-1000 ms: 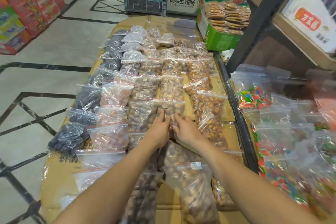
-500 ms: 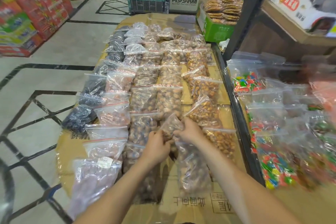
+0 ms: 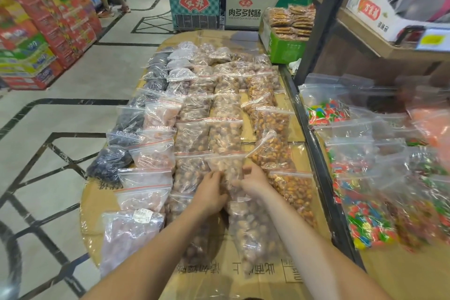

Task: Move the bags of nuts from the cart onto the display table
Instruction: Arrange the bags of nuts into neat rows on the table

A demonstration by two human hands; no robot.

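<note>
1. Both hands meet over the middle of the counter point(image 3: 102, 202), where rows of bagged nuts lie on cardboard.
2. The left hand point(image 3: 209, 192) and right hand point(image 3: 253, 181) each pinch one bag point(image 3: 227, 168) by its lower sides, fingers curled on the plastic.
3. The bag lies just beyond the knuckles, its zip end pointing away from the person and its long axis running along the rows.
4. Neither hand is nearer; the bag sits between them.
5. It looks ready to settle into the gap in its column, overlapping the bag below.
</note>
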